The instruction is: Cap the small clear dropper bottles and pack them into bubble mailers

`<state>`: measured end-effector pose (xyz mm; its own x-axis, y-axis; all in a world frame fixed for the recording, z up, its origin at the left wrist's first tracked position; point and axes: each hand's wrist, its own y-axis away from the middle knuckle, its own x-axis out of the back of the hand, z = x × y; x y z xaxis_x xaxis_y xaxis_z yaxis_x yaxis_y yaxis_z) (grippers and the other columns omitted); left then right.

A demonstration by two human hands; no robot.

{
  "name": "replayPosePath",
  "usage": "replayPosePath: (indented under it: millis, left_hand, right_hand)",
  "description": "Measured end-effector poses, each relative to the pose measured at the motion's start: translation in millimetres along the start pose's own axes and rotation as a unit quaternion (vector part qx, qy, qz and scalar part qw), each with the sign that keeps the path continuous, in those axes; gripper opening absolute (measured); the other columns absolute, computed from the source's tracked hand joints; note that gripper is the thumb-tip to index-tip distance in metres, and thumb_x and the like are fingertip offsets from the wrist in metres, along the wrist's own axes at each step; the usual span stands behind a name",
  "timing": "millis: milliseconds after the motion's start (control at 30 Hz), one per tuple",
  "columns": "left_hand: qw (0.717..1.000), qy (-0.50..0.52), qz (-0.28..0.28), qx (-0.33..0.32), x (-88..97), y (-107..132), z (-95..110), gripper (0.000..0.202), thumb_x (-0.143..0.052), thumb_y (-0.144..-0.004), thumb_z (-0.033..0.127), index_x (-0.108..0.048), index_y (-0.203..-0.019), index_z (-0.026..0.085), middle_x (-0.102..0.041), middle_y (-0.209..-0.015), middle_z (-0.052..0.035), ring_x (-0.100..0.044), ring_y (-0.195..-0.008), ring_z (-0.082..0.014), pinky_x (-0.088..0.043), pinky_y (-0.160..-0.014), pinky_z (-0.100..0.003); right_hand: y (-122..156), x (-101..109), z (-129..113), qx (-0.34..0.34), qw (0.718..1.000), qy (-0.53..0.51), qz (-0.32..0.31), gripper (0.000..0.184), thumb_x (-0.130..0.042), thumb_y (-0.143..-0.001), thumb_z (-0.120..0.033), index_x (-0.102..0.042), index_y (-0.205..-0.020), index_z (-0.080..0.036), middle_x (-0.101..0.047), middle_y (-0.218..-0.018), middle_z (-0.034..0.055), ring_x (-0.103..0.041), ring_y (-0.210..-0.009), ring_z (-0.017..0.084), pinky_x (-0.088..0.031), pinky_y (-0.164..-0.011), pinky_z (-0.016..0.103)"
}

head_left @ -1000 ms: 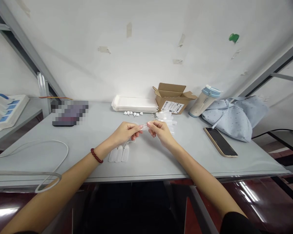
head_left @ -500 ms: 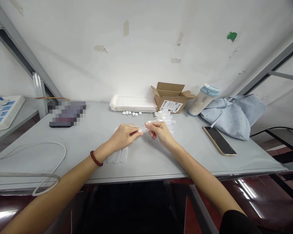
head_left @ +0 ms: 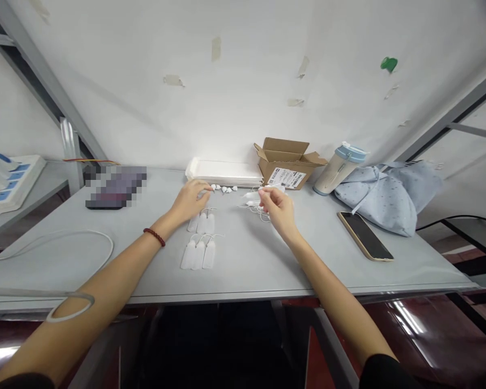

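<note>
My left hand (head_left: 190, 199) reaches forward over the grey table (head_left: 243, 259), its fingers curled near several small white cone pieces (head_left: 223, 189). Just below it lies a group of white tags with strings (head_left: 202, 222). A second group of white tags (head_left: 197, 254) lies nearer to me. My right hand (head_left: 276, 208) hovers over a loose pile of white tags and strings (head_left: 259, 208), with its fingers pinched on a small white tag. A red bead bracelet is on my left wrist.
A stack of white trays (head_left: 222, 172) and an open cardboard box (head_left: 285, 162) stand at the back. A blue-lidded bottle (head_left: 339, 167), a pale blue cloth bag (head_left: 383, 197) and a phone (head_left: 364, 235) lie to the right. A white cable (head_left: 65, 254) loops at the left.
My hands have parted. The left hand went forward and left towards the cone pieces; a new group of tags lies below it. The right hand moved forward to the tag pile.
</note>
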<state>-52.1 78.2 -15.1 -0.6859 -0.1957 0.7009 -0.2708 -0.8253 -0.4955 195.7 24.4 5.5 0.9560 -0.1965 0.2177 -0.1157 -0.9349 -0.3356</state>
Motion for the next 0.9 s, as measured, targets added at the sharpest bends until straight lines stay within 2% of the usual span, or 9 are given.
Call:
replayPosePath:
  millis: [100, 233, 400, 567, 733, 900]
  left_hand:
    - [0.999, -0.037, -0.011, 0.004, -4.8, -7, -27, 0.034, -0.043, -0.085, 0.024, -0.070, -0.102, 0.015, -0.064, -0.123, -0.0115, -0.053, -0.116, -0.0272, -0.046, -0.098, -0.043]
    - [0.998, -0.031, -0.047, 0.006, -13.7, -9, -42, 0.040, -0.039, -0.085, 0.024, -0.069, -0.112, 0.016, -0.060, -0.132, -0.0086, -0.051, -0.122, -0.0254, -0.038, -0.108, -0.044]
    - [0.997, -0.039, -0.064, -0.006, -16.7, -9, -44, 0.041, -0.039, -0.085, 0.024, -0.070, -0.112, 0.018, -0.062, -0.130, -0.0085, -0.052, -0.123, -0.0260, -0.033, -0.112, -0.046]
    - [0.997, -0.032, -0.063, 0.009, -15.6, -9, -41, 0.041, -0.039, -0.086, 0.025, -0.071, -0.111, 0.019, -0.063, -0.130, -0.0078, -0.051, -0.124, -0.0256, -0.033, -0.111, -0.046]
    - [0.997, -0.017, -0.063, 0.032, -13.5, -10, -37, 0.039, -0.039, -0.085, 0.027, -0.073, -0.104, 0.022, -0.064, -0.128, -0.0055, -0.051, -0.123, -0.0247, -0.034, -0.110, -0.044]
    - [0.997, -0.022, -0.070, 0.017, -9.3, -10, -31, 0.040, -0.037, -0.086, 0.027, -0.073, -0.099, 0.020, -0.067, -0.123, -0.0070, -0.056, -0.118, -0.0239, -0.035, -0.109, -0.042]
  right_hand:
    - [-9, 14, 2, 0.023, 0.998, 0.042, 0.047, 0.032, -0.057, -0.081, -0.046, -0.066, -0.093, -0.017, -0.057, -0.062, -0.0020, -0.054, -0.061, 0.013, -0.043, -0.061, 0.027]
    - [-18, 31, 6, 0.021, 0.993, 0.086, 0.081, 0.032, -0.056, -0.080, -0.042, -0.066, -0.099, -0.018, -0.060, -0.068, -0.0004, -0.057, -0.070, 0.016, -0.044, -0.068, 0.030]
    - [-25, 40, 10, 0.033, 0.983, 0.163, 0.075, 0.027, -0.056, -0.077, -0.034, -0.068, -0.096, -0.018, -0.057, -0.066, -0.0013, -0.055, -0.069, 0.017, -0.043, -0.072, 0.032]
    - [-27, 41, 15, 0.029, 0.971, 0.234, 0.029, 0.023, -0.056, -0.075, -0.025, -0.069, -0.094, -0.019, -0.068, -0.083, 0.0040, -0.058, -0.074, 0.019, -0.044, -0.076, 0.034]
    - [-29, 42, 29, 0.047, 0.932, 0.356, 0.046, 0.020, -0.054, -0.078, -0.017, -0.069, -0.092, -0.019, -0.069, -0.095, 0.0100, -0.059, -0.086, 0.025, -0.044, -0.081, 0.040]
    - [-22, 34, 31, 0.085, 0.893, 0.436, 0.071, 0.020, -0.054, -0.082, -0.015, -0.069, -0.096, -0.017, -0.065, -0.104, 0.0148, -0.053, -0.100, 0.032, -0.040, -0.081, 0.042]
